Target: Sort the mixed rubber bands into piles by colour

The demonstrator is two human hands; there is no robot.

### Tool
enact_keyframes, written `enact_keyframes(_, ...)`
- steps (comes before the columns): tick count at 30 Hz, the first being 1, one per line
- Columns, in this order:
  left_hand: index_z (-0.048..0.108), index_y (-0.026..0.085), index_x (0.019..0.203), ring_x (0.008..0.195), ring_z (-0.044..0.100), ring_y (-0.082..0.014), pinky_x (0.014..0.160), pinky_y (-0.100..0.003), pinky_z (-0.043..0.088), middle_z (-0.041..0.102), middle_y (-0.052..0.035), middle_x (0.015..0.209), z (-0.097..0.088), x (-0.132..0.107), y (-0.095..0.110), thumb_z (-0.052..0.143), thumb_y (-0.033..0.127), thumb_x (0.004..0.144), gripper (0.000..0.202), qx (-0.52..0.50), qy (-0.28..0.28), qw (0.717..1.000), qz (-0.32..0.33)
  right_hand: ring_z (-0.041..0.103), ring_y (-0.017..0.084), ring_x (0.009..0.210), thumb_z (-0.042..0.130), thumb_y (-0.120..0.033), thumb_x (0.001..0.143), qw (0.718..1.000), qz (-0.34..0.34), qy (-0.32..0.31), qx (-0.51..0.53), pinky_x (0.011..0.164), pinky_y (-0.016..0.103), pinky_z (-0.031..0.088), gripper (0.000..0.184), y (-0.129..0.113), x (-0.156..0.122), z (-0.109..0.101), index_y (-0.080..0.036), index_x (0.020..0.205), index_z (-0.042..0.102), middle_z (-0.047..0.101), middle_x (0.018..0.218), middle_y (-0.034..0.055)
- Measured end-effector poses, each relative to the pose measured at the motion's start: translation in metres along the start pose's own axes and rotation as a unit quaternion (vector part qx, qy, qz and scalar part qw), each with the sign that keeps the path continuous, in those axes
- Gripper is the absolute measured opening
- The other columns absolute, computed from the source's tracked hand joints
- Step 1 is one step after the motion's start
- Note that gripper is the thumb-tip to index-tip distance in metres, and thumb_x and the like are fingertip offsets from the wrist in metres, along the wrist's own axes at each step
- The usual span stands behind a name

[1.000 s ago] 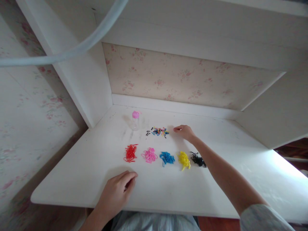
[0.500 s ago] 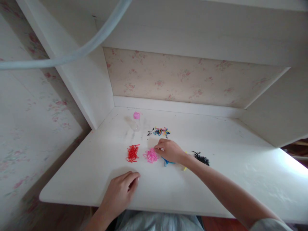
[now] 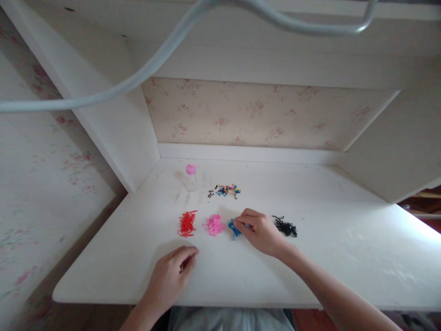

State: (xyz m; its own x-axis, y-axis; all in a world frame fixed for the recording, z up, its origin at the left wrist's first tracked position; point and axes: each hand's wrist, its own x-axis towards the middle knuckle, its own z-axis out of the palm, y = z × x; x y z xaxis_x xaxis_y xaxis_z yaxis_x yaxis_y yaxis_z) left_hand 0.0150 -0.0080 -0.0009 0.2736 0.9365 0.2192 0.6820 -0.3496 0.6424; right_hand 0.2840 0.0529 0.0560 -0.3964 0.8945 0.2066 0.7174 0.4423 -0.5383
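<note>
My right hand [image 3: 260, 231] is over the pile of small blue rubber bands [image 3: 233, 227], thumb and forefinger pinched together at its right side. Whatever sits in that pinch is too small to see. Resting on the white desk near the front edge, my left hand [image 3: 172, 271] has its fingers curled in and their tips pressed together; its inside is hidden. Pink rubber bands [image 3: 214, 225] lie just left of the blue ones, with red rubber bands [image 3: 187, 223] farther left. Black rubber bands [image 3: 285, 227] lie right of my right hand.
A mixed heap of coloured bands [image 3: 228, 190] lies farther back on the desk [image 3: 330, 257]. Left of it stands a clear bottle with a pink cap [image 3: 190, 170]. A pale curved tube [image 3: 151, 69] crosses the upper view. Side panels and a back wall enclose the desk.
My right hand has moved right, from the pink bands to the blue ones, and now covers where some yellow showed. My left hand stays in place. The camera view has shifted slightly.
</note>
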Motion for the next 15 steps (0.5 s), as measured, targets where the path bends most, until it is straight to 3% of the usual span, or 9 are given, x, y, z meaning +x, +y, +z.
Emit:
enact_keyframes(4,0.063,0.023,0.096,0.069,0.064,-0.0133,0.065,-0.023,0.051,0.07,-0.001,0.083,-0.005,0.023,0.013,0.045,0.027,0.088,0.02,0.015,0.008,1.0,0.001,0.055,0.013,0.064,0.042,-0.04,0.09,0.993,0.069,0.059,0.075,0.055,0.023,0.039,0.035,0.008,-0.051,0.0,-0.023,0.083,0.071,0.059,0.071,0.0026)
enact_keyframes(8,0.061,0.023,0.102,0.073,0.064,-0.0136,0.065,-0.023,0.049,0.069,-0.0013,0.089,-0.005,0.066,0.039,0.046,0.027,0.086,0.022,0.077,-0.011,0.996,0.04,0.052,0.015,0.059,0.046,-0.044,0.088,0.972,0.157,0.128,0.121,0.052,0.025,0.038,0.036,0.018,-0.096,0.012,-0.021,0.076,0.07,0.055,0.065,0.0027)
enact_keyframes(13,0.065,0.024,0.088,0.079,0.063,-0.0155,0.071,-0.026,0.046,0.069,-0.0006,0.089,0.021,0.136,0.053,0.048,0.027,0.085,0.018,0.177,-0.057,0.981,0.061,0.049,0.015,0.056,0.05,-0.047,0.085,0.939,0.216,0.22,0.151,0.049,0.025,0.037,0.035,0.022,-0.122,0.023,-0.02,0.083,0.072,0.05,0.061,0.0021)
enact_keyframes(15,0.066,0.024,0.086,0.081,0.063,-0.0172,0.072,-0.028,0.045,0.069,-0.0019,0.092,0.033,0.161,0.051,0.047,0.028,0.086,0.019,0.195,-0.061,0.977,0.062,0.049,0.015,0.055,0.05,-0.046,0.085,0.939,0.215,0.22,0.155,0.048,0.024,0.037,0.034,0.021,-0.123,0.022,-0.02,0.085,0.072,0.049,0.061,0.0017)
